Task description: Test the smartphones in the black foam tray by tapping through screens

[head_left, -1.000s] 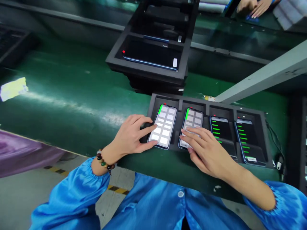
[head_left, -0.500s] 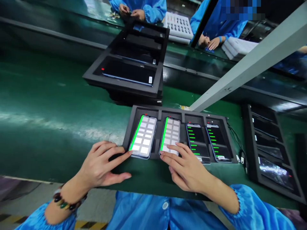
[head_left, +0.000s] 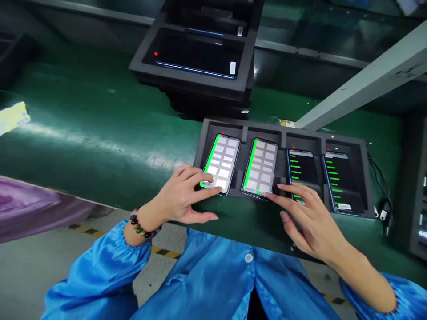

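Several smartphones lie side by side in a dark foam tray (head_left: 240, 178) on the green bench. On the leftmost smartphone (head_left: 228, 155), lit with pale blocks and a green strip, the index fingertip of my left hand (head_left: 185, 193) rests near the bottom edge. My right hand (head_left: 308, 218) has its index fingertip at the lower right of the second smartphone (head_left: 262, 162), whose screen looks alike. The third smartphone (head_left: 300, 164) and fourth smartphone (head_left: 340, 178) show dark screens with green lines; my right fingers partly cover the third. Both hands are open, fingers apart, holding nothing.
Behind the tray, a stack of black foam trays (head_left: 196, 75) carries dark phones. A grey post (head_left: 360, 82) slants up on the right, with cables (head_left: 382, 178) beside the tray. A yellow paper (head_left: 15, 116) lies far left; purple cloth (head_left: 33, 204) hangs below it.
The view has tilted down and shifted left. My left index finger has moved right across the first phone's lower end. My right index fingertip has gone from the second phone's left edge to its lower right.
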Available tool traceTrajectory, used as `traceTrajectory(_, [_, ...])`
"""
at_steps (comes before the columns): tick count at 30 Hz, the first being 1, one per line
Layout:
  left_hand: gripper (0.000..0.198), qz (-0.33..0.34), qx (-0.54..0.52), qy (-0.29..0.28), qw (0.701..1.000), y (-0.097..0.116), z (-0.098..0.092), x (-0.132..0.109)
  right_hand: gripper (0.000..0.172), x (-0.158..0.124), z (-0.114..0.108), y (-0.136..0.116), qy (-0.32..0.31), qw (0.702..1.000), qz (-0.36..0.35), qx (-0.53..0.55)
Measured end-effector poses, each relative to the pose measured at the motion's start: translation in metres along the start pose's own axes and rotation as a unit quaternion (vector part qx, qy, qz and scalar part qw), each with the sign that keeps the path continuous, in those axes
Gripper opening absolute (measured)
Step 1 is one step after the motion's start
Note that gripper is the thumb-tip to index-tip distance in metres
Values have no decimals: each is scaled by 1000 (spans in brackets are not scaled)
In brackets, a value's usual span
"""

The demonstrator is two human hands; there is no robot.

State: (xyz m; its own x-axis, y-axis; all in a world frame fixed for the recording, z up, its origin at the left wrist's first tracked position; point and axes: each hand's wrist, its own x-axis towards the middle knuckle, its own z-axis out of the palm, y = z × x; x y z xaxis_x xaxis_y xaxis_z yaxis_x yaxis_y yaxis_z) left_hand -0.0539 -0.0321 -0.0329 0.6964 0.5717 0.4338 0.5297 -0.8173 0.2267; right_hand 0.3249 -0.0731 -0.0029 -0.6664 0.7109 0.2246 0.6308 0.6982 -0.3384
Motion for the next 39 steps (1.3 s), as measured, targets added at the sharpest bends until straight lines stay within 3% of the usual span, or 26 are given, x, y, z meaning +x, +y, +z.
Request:
traceTrajectory(8, [56,2,-58,-68,996,0,-1,16,44,-1,-1,4,0,1000,11,10])
traceTrajectory(18, [53,-57,-123,-158,978,-29,-4,40,45,19,-6,30,-42,996,75,28])
traceTrajectory(29, [47,-59,-115,-152,980,-72,13,74,45,49,-11,72,-65,987,145,34])
traceTrajectory(39, [51,-120,-75,-142,980,-78,26,90,44,62,-11,90,-58,984,165,34])
